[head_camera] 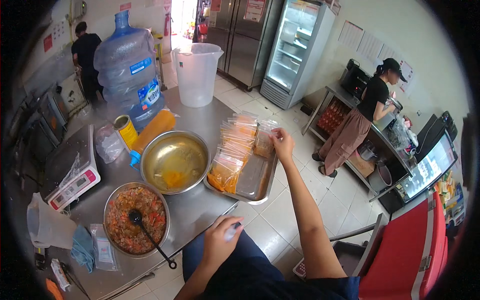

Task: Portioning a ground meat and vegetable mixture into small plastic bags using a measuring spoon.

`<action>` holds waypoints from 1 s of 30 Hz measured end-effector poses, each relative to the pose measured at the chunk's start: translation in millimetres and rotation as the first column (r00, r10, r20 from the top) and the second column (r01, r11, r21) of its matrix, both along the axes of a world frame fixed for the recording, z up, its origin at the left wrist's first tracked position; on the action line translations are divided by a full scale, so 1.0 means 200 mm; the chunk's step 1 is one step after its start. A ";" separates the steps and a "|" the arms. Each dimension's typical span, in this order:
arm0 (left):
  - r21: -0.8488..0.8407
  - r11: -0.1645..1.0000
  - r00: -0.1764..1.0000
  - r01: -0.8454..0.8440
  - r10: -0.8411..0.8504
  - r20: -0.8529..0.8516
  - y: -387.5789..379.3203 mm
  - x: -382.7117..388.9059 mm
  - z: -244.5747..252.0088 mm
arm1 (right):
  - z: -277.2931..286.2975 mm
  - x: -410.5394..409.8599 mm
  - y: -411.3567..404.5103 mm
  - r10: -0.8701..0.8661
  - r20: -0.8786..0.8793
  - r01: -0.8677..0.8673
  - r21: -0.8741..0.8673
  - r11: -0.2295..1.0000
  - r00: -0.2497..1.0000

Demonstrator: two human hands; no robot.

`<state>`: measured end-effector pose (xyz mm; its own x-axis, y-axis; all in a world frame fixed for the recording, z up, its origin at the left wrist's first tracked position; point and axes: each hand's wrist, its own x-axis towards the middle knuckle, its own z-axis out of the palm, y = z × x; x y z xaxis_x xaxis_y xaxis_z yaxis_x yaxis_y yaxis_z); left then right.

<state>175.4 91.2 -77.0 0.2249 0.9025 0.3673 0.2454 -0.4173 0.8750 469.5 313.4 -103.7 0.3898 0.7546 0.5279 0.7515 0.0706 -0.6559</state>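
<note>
My right hand (pixel 284 144) pinches the top edge of a clear zip bag (pixel 264 145) with brownish filling, on the right side of a metal tray (pixel 258 183). Beside that bag, a row of overlapping zip bags (pixel 227 168) with orange filling covers the tray's left side. Low and close to my body, my left hand (pixel 221 240) is curled around a small pale object (pixel 230 233) with a dark end; its kind is unclear. To the tray's left stands a steel bowl (pixel 176 161) with some yellow-orange liquid at the bottom.
A bowl of chopped reddish mixture (pixel 137 217) holds a black ladle (pixel 150 234). Around it are a digital scale (pixel 75 168), an orange squeeze bottle (pixel 155 131), a tin can (pixel 125 131), a large water jug (pixel 127 71) and a plastic pitcher (pixel 197 75). Two people work farther off.
</note>
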 end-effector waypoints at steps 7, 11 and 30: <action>0.107 0.993 0.945 -0.058 0.090 -0.316 0.19 0.18 -0.05 | 0.13 -0.20 -0.20 -0.013 0.261 -0.033 0.172 0.985 0.965; 0.120 0.991 0.910 -0.065 0.108 -0.401 0.24 0.21 -0.12 | 0.04 -0.27 -0.21 0.170 0.232 -0.084 -0.341 0.936 0.958; 0.051 0.993 0.918 -0.106 0.118 -0.380 0.22 0.23 -0.15 | -0.08 -0.18 0.03 0.434 0.252 -0.346 -0.329 0.879 0.865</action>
